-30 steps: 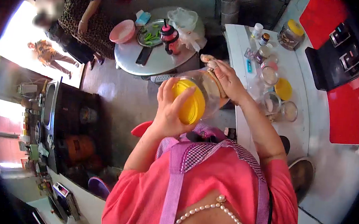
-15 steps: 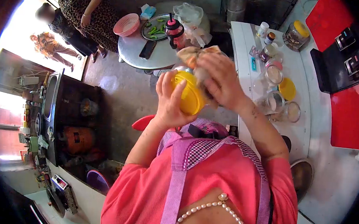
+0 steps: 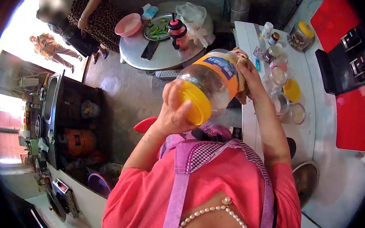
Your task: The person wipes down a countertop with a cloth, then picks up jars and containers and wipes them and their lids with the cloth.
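A large clear plastic jar (image 3: 209, 83) with a yellow lid and an orange-and-blue label is held tilted in front of my chest. My left hand (image 3: 175, 107) is wrapped round its yellow lid (image 3: 195, 102). At the jar's other end, my right hand (image 3: 250, 78) grips a tan cloth (image 3: 242, 86) pressed against the base and side. Part of the cloth is hidden behind the fingers. Through the clear wall, the jar's contents cannot be made out.
To the right, a white table (image 3: 257, 114) carries several glass jars, bottles and a yellow lid (image 3: 292, 90). Ahead, a round metal table (image 3: 131, 56) holds a pink basket (image 3: 128, 25), a tray of green peppers (image 3: 157, 27), a phone (image 3: 149, 50) and a pink bottle (image 3: 177, 33). People stand near the doorway.
The jar has turned from lid-end up to lying sideways, so its label now shows. My right hand has moved with the cloth from beside the lid to the base end.
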Motion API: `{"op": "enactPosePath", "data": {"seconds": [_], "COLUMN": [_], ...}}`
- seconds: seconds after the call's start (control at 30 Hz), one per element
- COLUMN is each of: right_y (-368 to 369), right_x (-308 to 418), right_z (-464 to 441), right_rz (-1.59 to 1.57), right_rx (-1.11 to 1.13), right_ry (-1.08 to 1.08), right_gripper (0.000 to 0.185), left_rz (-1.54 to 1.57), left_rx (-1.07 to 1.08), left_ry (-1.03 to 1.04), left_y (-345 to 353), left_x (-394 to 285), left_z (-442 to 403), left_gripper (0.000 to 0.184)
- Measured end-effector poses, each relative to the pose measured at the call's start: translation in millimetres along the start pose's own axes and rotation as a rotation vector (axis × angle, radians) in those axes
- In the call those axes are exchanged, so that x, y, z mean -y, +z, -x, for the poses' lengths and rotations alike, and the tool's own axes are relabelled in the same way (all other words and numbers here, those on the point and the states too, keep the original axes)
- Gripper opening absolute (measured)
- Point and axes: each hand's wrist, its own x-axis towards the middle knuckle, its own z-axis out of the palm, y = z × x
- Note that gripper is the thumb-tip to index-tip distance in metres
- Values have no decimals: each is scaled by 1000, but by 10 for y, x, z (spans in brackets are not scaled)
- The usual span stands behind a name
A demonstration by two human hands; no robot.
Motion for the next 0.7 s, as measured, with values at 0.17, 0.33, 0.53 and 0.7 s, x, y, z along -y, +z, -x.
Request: {"op": "enactPosePath", "data": {"seconds": [0.17, 0.33, 0.53, 0.7], "right_y": [53, 235, 398, 211], "right_x": [-62, -27, 26, -216], "right_z": [5, 53, 176, 237], "right_rz": [21, 139, 449, 536], "right_rx": [-109, -127, -170, -60], "right_ry": [-210, -419, -631, -744], "right_gripper": [60, 59, 70, 79], "left_rz": [146, 750, 1269, 1726], "left_rx": [47, -70, -300, -227], "left_ry": [-396, -757, -1106, -1300], "left_y": [-60, 39, 0, 44], "left_x": [53, 45, 109, 294], "left_z": [-67, -48, -79, 65], "left_gripper": [138, 129, 105, 67]}}
